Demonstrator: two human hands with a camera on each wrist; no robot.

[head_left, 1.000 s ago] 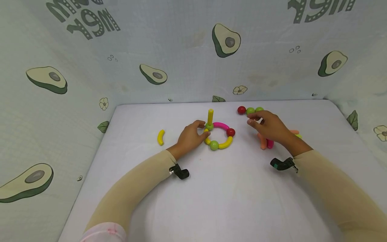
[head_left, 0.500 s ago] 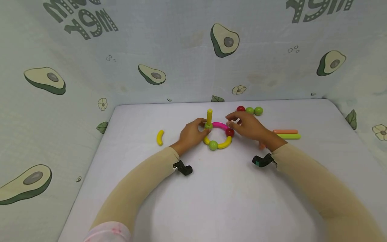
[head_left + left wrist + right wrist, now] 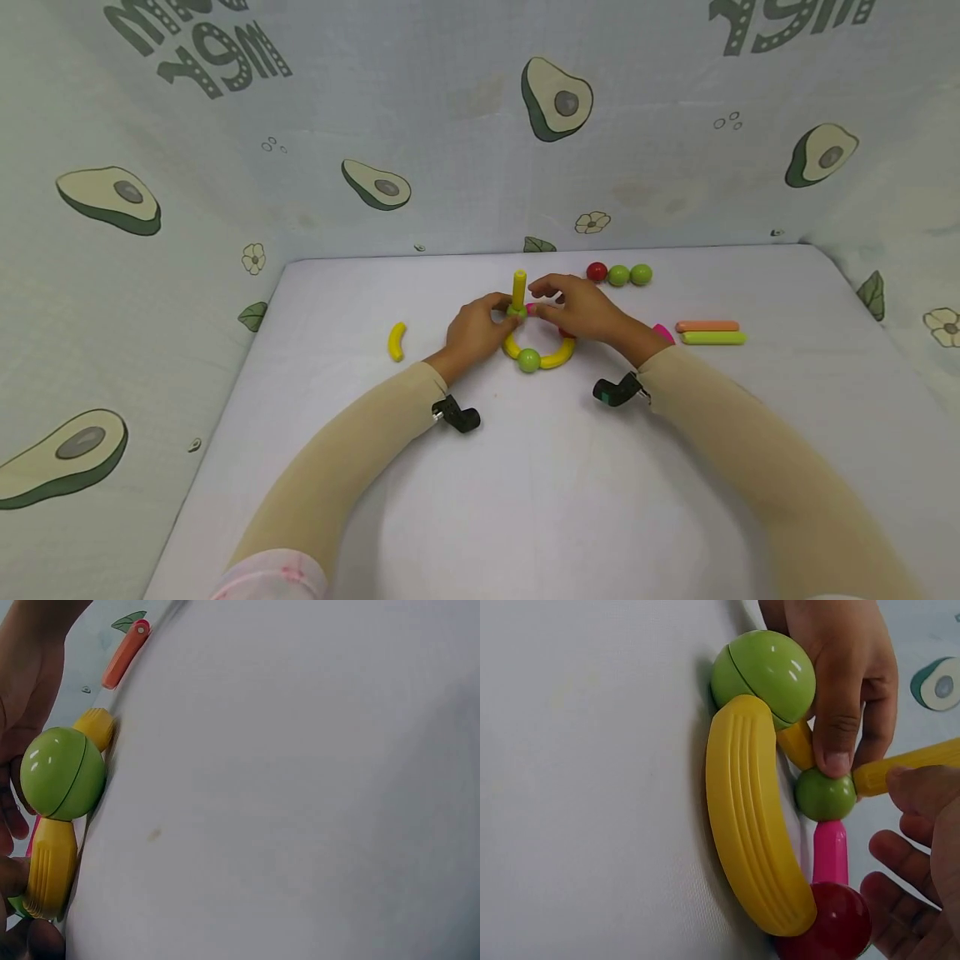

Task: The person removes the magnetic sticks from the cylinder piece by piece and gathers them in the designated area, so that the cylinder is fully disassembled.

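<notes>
A ring of curved rods and balls lies on the white table. It has a yellow curved rod (image 3: 754, 817), a red ball (image 3: 836, 922), a pink rod (image 3: 830, 855) and a front green ball (image 3: 529, 360). At its back left, a yellow stick (image 3: 519, 289) stands upright from another green ball (image 3: 826, 793). My left hand (image 3: 476, 327) pinches that ball, its thumb on the near side. Close by the stick, my right hand (image 3: 577, 307) has parted, loosely bent fingers. In the right wrist view its thumb overlaps the stick; contact cannot be told.
Apart at left lies a yellow curved piece (image 3: 397, 342). Toward the back are a loose red ball (image 3: 597, 272) and two green balls (image 3: 618, 276). An orange rod (image 3: 707, 326), a lime rod (image 3: 714, 338) and a pink piece (image 3: 663, 333) lie right.
My right hand has moved left from near the loose rods, across the ring's right side, to beside the upright stick. The left hand keeps its hold on the ball.
</notes>
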